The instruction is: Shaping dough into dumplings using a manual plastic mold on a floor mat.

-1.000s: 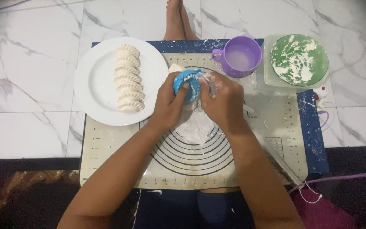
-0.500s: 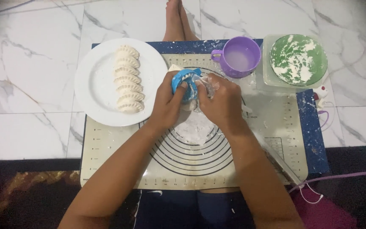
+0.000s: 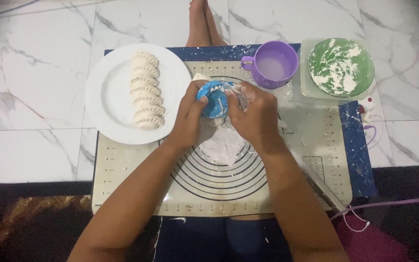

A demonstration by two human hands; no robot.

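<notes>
Both hands close around a blue dumpling press (image 3: 213,99), held just above the far middle of the silicone pastry mat (image 3: 311,160) that lies on the marble floor (image 3: 40,97). The left hand (image 3: 188,116) has its grip wrapped on the press's left side, thumb on top; the right hand (image 3: 254,116) clamps the right side, fingers floury and curled shut on it. A floured patch of dough (image 3: 224,145) lies on the mat under the hands. At the mat's far left corner a white plate (image 3: 107,111) carries a row of pleated dumplings (image 3: 145,90). Near the far edge stands a purple mug (image 3: 273,64), and at the far right corner a green bowl (image 3: 341,67) smeared with flour.
</notes>
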